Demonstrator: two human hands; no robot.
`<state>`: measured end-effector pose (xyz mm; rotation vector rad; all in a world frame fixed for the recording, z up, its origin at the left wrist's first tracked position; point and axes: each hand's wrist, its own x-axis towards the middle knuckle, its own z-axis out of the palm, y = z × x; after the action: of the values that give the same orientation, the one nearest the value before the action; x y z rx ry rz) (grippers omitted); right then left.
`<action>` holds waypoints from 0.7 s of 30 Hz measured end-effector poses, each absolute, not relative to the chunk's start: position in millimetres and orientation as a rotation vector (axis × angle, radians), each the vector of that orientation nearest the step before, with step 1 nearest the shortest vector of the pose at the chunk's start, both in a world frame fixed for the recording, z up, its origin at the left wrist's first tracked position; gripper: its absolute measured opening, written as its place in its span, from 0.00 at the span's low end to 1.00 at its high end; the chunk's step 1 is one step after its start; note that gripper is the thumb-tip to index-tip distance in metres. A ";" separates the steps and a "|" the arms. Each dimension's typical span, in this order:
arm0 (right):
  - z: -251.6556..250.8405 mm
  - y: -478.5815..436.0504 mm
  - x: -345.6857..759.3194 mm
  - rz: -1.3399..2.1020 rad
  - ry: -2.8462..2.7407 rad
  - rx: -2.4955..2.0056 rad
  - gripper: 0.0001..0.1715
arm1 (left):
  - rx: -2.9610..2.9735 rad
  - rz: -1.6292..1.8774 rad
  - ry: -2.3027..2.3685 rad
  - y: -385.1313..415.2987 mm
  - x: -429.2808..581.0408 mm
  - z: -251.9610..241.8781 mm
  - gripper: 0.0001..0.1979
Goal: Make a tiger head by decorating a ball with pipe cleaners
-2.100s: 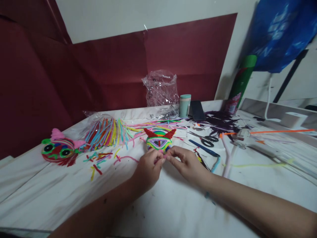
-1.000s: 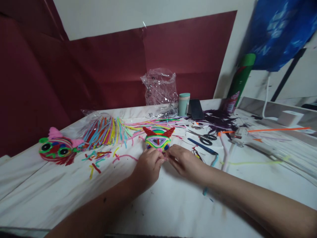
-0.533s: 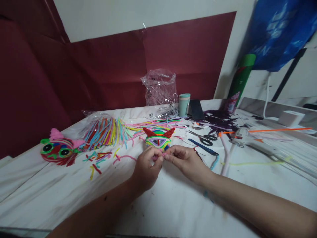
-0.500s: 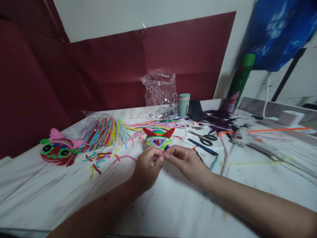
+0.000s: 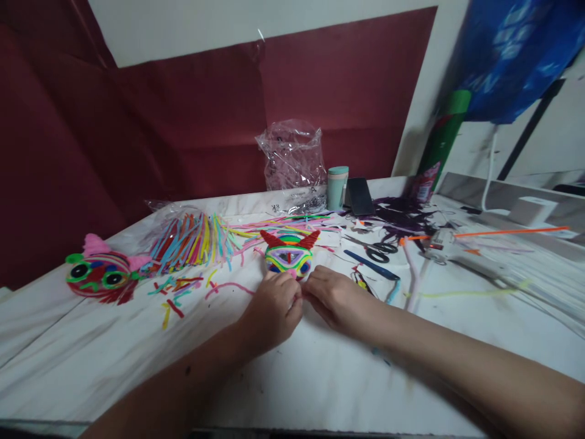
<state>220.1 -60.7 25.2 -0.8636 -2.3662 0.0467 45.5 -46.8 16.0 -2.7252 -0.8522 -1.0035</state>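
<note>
My left hand (image 5: 274, 308) is closed, its fingers curled at the near edge of a small mask of coiled pipe cleaners (image 5: 289, 256) with red horns. A bit of pink pipe cleaner (image 5: 291, 273) shows just above its fingertips. My right hand (image 5: 336, 299) is closed too, its fingertips pinched beside the left ones; what lies between them is hidden. The mask rests on the table with blue, yellow, green and purple bands, its lower edge partly covered by my fingers.
A second pipe-cleaner mask (image 5: 103, 274) lies at left, near cut scraps (image 5: 176, 292) and a bundle of pipe cleaners (image 5: 194, 244). Right of my hands are scissors (image 5: 379, 251), a dark blue tool (image 5: 371, 265) and a glue gun (image 5: 475, 262). A green cup (image 5: 337, 188) stands behind.
Both hands have turned downward and closed in, so the pink pipe cleaner they pinched between them is now mostly covered. The view has shifted slightly.
</note>
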 end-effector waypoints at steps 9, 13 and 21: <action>27.2 -61.9 207.9 1.032 -1.638 -0.913 0.17 | -2.748 -1.644 -1.255 -56.0 49.6 29.8 0.05; 19.3 -62.1 204.7 0.924 -1.609 -0.930 0.16 | -2.795 -1.600 -1.344 -56.0 50.2 26.6 0.05; 27.3 -59.0 215.5 0.464 -2.017 -1.001 0.09 | -2.815 -1.244 -1.199 -44.8 42.9 22.3 0.08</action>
<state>215.5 -59.0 27.3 -1.0009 -2.0171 0.4639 42.9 -44.8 22.3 -2.8153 -1.1988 -1.2437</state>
